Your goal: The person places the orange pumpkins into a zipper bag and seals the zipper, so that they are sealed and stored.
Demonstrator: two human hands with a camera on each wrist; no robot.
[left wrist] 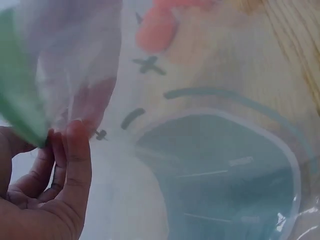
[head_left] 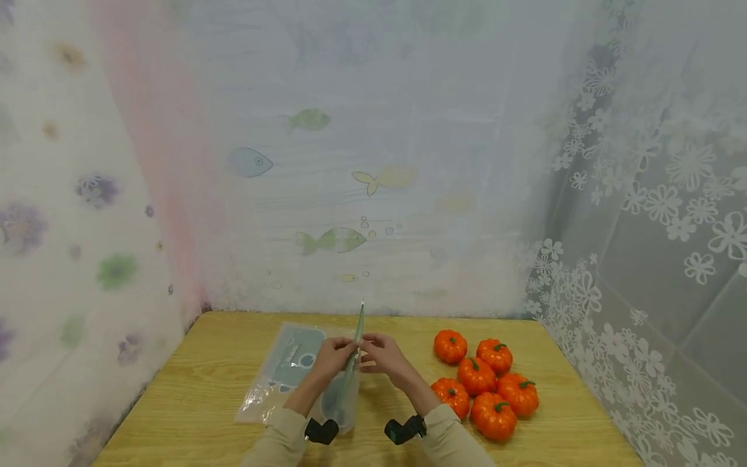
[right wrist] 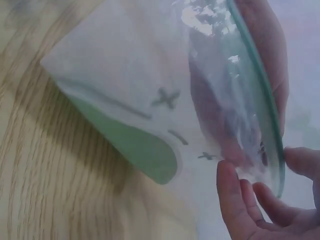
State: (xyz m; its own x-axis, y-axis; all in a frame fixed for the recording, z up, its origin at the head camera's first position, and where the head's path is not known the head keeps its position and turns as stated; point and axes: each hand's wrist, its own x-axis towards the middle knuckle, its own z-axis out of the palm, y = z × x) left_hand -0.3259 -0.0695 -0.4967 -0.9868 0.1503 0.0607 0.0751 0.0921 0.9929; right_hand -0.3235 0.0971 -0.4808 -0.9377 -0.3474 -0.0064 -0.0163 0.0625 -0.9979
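A clear plastic zip bag (head_left: 360,322) with printed shapes stands up between the two hands, seen nearly edge-on in the head view. Along its mouth runs a green zip strip (right wrist: 265,90). My left hand (head_left: 336,357) pinches this strip between thumb and fingers. From the other side, my right hand (head_left: 386,357) holds the same edge, its thumb and fingers on either side of the strip. Through the film, the left wrist view shows a teal printed patch (left wrist: 230,165). A second printed bag (head_left: 292,353) lies flat on the table, left of the hands.
Several shiny orange pumpkins (head_left: 476,376) with green stems are grouped on the table's right side. The wooden table (head_left: 192,376) meets a hanging curtain (head_left: 373,272) with fish prints at the back. Patterned curtains also hang at the left and right.
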